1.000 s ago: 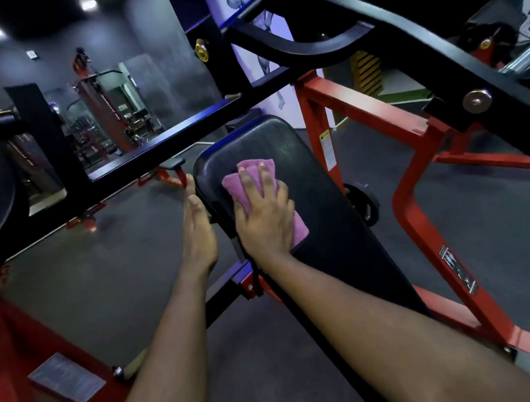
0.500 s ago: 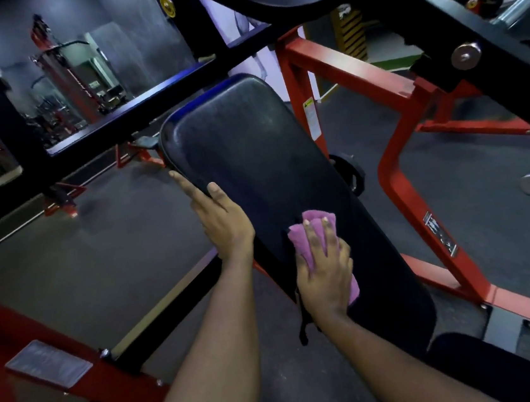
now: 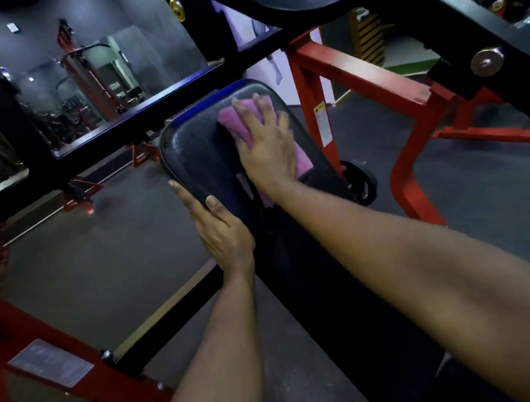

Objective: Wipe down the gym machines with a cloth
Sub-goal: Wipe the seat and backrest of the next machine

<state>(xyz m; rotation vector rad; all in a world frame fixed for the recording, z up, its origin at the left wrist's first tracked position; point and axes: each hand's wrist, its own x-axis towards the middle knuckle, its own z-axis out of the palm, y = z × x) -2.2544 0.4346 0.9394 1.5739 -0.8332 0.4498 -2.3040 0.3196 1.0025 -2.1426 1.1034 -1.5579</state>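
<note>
Nearest, at lower left, a red frame bar (image 3: 89,382) carries a pale label plate (image 3: 51,362). The left hand (image 3: 224,232) lies along the left edge of the black back pad (image 3: 191,146), fingers straight and grasping nothing. Higher up the pad, the right hand (image 3: 267,147) presses the pink cloth (image 3: 229,119) flat with spread fingers, near the pad's top. A black crossbar (image 3: 136,123) runs just behind the pad and a heavy black lever arm (image 3: 432,0) overhangs it. A red upright (image 3: 310,103) stands to the right, and a mirror (image 3: 105,83) lies beyond.

A gym: red machine frames (image 3: 358,74), black padded backrest (image 3: 198,149), seemingly another machine (image 3: 91,78) beyond.
</note>
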